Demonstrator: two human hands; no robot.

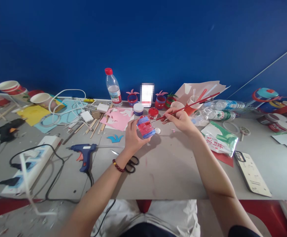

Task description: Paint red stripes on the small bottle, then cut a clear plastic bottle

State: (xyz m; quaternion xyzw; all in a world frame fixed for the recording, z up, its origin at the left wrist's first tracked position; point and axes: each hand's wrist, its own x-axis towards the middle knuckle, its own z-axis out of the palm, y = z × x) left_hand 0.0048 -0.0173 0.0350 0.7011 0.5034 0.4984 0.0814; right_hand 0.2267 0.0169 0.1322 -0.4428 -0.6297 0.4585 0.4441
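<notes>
Left hand: I see it curled round a small painted cup [145, 128], with the left hand's [132, 138] fingers along the far-left side and the thumb underneath.
Right hand: I have the right hand [180, 120] pinching a red-handled paintbrush [189, 104] between thumb and fingers.
Cup: held up over the middle of the counter [173, 177], tilted, its long axis slanting from upper left to lower right; which end is the mouth I can't tell.
Brush to cup: this relation matters most, I judge; the cup lies left of the right hand, and the brush's long axis slopes down leftward to the cup's red band. Whether the tip touches I can't tell.
Nearer hand: the left, already on the cup; the right reaches it only by the brush.
Far side: a red paint jar [153, 113] stands just beyond the cup, a blue paint jar [138, 109] to its left, both towards the counter's back edge.
Left limit: black-handled scissors [131, 164] lie by the left wrist, a glue gun [84, 155] farther left.
Right limit: a printed plastic packet [220, 141] lies beyond the right forearm, a phone [253, 174] near the front edge.
Room: I find most of it between the forearms, from below the cup to the front edge.
</notes>
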